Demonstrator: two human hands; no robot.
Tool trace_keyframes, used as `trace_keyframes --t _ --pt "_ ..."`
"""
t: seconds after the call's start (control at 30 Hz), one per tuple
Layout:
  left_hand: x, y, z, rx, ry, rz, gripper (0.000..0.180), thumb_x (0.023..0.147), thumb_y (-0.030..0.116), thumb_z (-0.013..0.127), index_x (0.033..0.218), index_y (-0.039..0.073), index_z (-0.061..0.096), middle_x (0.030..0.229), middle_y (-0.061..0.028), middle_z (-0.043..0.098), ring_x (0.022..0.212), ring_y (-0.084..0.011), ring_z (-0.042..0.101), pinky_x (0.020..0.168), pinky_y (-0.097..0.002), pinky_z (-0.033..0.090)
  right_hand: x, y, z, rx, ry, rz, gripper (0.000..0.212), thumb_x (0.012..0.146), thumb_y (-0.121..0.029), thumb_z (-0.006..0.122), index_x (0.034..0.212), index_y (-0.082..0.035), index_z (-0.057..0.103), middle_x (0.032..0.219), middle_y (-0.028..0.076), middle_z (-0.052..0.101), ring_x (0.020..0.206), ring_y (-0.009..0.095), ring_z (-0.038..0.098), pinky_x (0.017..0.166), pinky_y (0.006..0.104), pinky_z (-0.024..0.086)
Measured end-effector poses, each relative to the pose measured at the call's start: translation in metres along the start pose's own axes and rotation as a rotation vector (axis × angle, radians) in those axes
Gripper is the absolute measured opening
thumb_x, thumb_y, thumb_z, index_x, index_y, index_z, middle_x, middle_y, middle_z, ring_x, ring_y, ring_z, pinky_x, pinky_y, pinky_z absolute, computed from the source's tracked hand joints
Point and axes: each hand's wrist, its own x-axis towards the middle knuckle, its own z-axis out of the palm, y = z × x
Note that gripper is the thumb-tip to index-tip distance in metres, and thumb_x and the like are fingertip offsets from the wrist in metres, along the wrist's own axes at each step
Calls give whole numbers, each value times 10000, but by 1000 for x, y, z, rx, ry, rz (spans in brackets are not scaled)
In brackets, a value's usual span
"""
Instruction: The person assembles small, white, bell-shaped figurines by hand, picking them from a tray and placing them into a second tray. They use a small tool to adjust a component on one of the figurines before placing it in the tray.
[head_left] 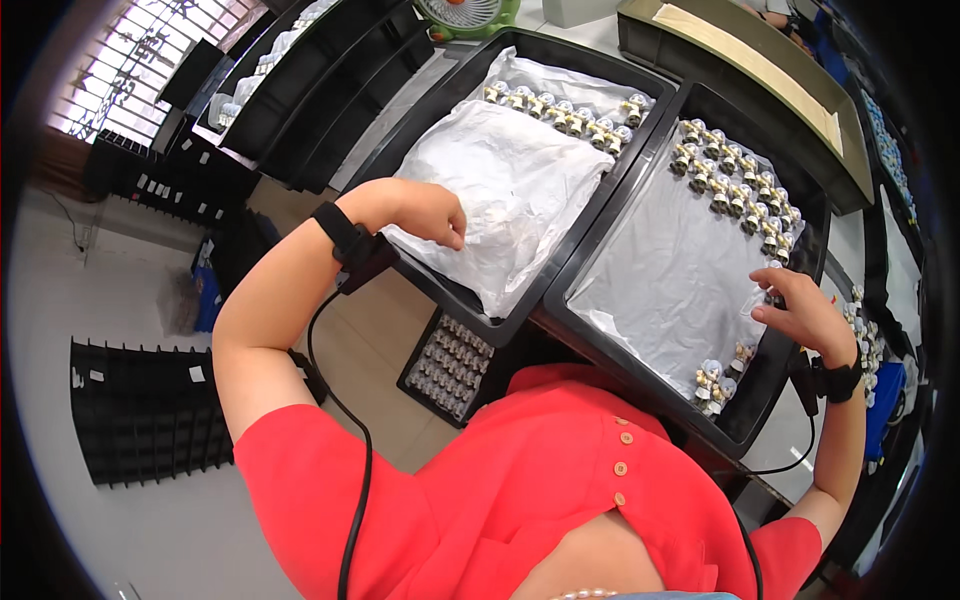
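Observation:
My right hand (805, 315) is at the right side of the near black tray (560, 300), thumb and forefinger around a small figurine (774, 298) that they partly cover. Similar figurines (740, 195), pale on top with gold and dark bases, stand in rows at that tray's far end. A few more figurines (712, 385) stand in its near right corner, on the white sheet (660, 270). Over the left black tray (490, 328), my left hand (432, 212) hovers with fingers curled and nothing visible in them. Crumpled white sheeting (510, 180) fills most of that tray, with a figurine row (560, 115) beyond it.
A lower tray of figurines (450, 365) sits beneath the left tray. Stacked black trays (340, 90) rise at the back left, near a green fan (465, 15). An olive bin (745, 75) stands at the back right. Black cables (360, 430) run from both wrists.

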Motion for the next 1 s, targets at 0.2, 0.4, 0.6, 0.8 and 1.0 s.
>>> trace_keyframes --t 0.2,0.4,0.6,0.8,1.0 --pt "15 -5 27 -82 -185 -103 251 855 239 607 1041 85 677 872 -99 696 748 -241 656 707 -338 498 4 20 3 -127 -6 -98 401 764 -214 703 1072 16 587 958 206 644 891 339 627 784 395 491" --pt "-25 73 -16 113 564 402 281 827 106 622 1100 39 627 931 -168 652 848 -350 611 751 -384 480 -3 41 12 -212 -155 62 460 686 -254 758 1030 10 607 910 191 649 846 346 627 748 388 491" --pt "-8 164 -18 -260 556 960 288 824 81 637 1107 35 614 975 -132 647 882 -288 624 756 -339 484 5 21 45 -362 -385 66 619 611 -448 778 953 32 586 834 217 641 809 383 620 716 421 490" --pt "37 189 -10 -465 396 951 404 860 129 638 1242 52 532 1123 -123 606 974 -201 609 837 -325 492 2 10 47 -360 -289 -1 468 622 -214 727 968 10 506 806 211 594 799 390 599 704 426 486" --pt "62 179 -5 -1026 219 770 649 852 109 659 1407 76 324 1309 -138 446 1101 -207 553 920 -322 468 11 -58 1 71 214 -342 420 660 -82 689 1026 -15 493 947 155 546 837 329 577 761 390 477"
